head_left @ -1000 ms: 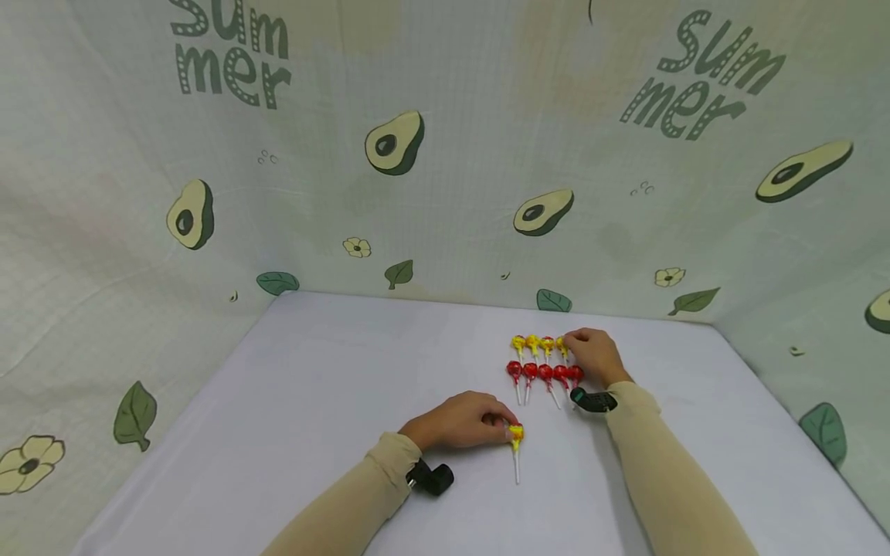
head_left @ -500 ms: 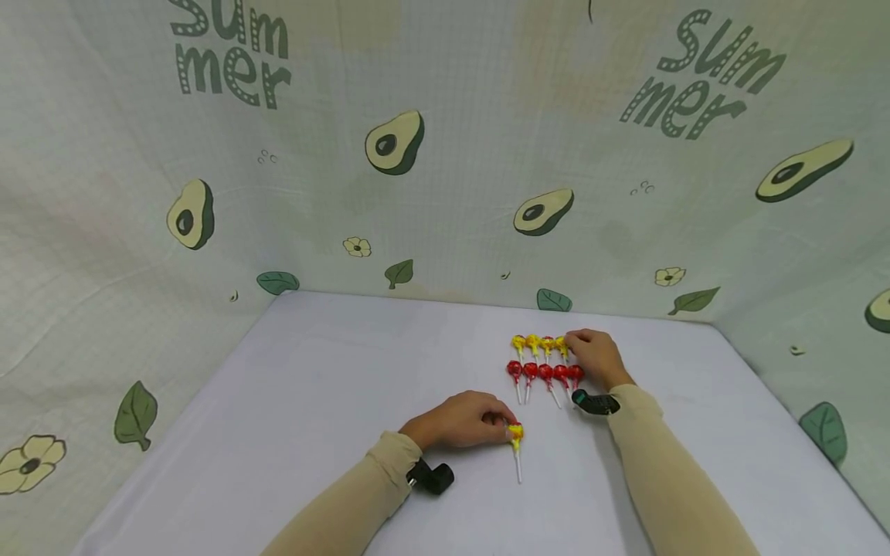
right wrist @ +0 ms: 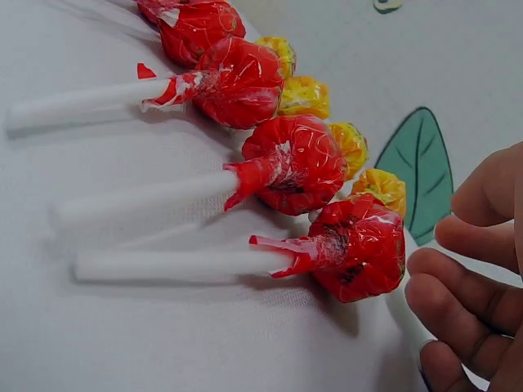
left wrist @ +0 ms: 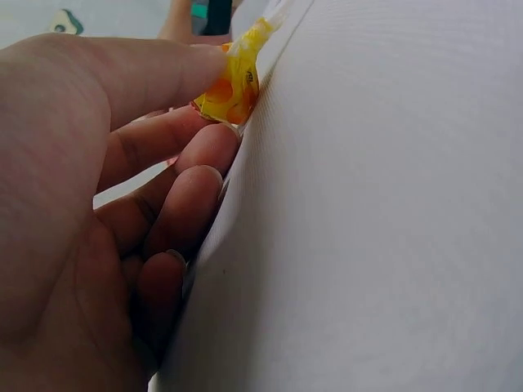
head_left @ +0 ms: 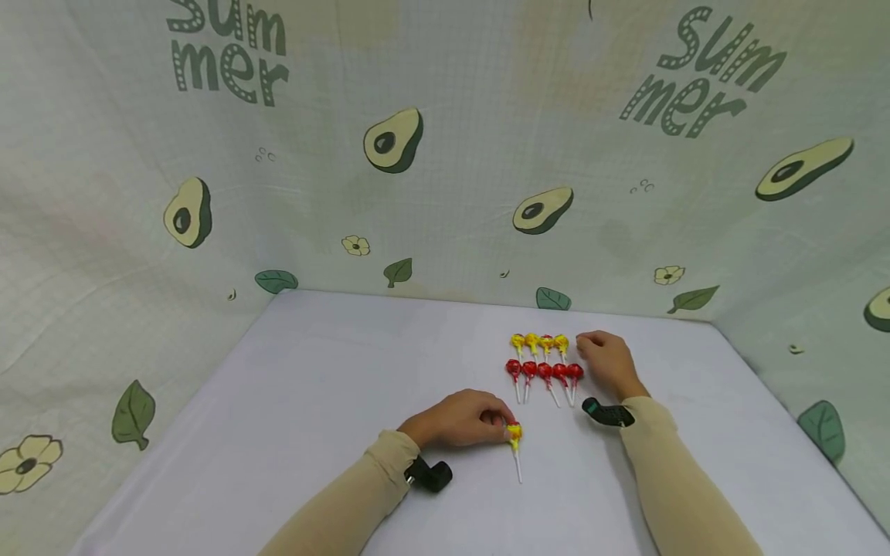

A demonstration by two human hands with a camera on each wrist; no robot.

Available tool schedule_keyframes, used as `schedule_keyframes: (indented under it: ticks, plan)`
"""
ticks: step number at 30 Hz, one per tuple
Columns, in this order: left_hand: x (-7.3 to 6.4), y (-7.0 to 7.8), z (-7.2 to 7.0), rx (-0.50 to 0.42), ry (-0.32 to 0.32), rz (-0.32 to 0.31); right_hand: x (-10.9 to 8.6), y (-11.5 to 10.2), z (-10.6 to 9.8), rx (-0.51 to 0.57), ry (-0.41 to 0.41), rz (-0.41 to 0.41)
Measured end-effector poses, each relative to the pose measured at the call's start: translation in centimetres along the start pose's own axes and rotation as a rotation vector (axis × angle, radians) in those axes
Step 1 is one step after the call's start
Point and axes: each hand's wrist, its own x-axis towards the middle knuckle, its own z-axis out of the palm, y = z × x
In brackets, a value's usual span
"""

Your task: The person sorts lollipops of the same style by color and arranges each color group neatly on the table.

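Note:
My left hand [head_left: 460,419] pinches a yellow-wrapped lollipop [head_left: 514,434] by its head between thumb and fingers, low at the table, its white stick pointing toward me. In the left wrist view the thumb lies over the yellow wrapper [left wrist: 233,86], and the other fingers curl beneath. Farther back, my right hand [head_left: 609,363] holds nothing, its fingers loosely bent just right of a row of yellow lollipops [head_left: 547,343]. In front of these lies a row of red lollipops [head_left: 545,371], sticks toward me. The right wrist view shows the fingertips beside the nearest red lollipop [right wrist: 359,249].
A white cloth covers the table [head_left: 361,363]. Behind it hangs a pale curtain [head_left: 459,154] printed with avocados, leaves and lettering. A black wrist camera [head_left: 608,412] sits under the right wrist, another black camera [head_left: 429,473] under the left.
My right hand has let go of the rightmost yellow lollipop and drawn back to the right, leaving it in the row. The left hand stays in place with its lollipop, whose stick has swung slightly right.

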Motion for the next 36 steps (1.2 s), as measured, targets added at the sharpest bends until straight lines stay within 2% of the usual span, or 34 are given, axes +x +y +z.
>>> schedule_keyframes:
  ticks: [5,12,23,31,36]
  plan:
    - [-0.1,0.1,0.0,-0.024,0.004,-0.017,-0.9,0.2,-0.3,0.014,0.017,-0.004]
    - [-0.2,0.0,-0.1,-0.056,0.003,-0.029,-2.4,0.3,0.0,0.014,0.080,0.035]
    - [0.0,-0.1,0.0,-0.079,0.018,-0.020,-4.6,0.9,-0.2,-0.012,0.150,-0.012]
    - [0.2,-0.3,-0.1,-0.093,0.035,-0.036,-5.9,1.2,-0.4,0.024,0.149,-0.009]
    - [0.0,-0.4,0.1,-0.125,0.047,-0.041,-6.5,1.4,-0.2,0.010,0.159,-0.038]
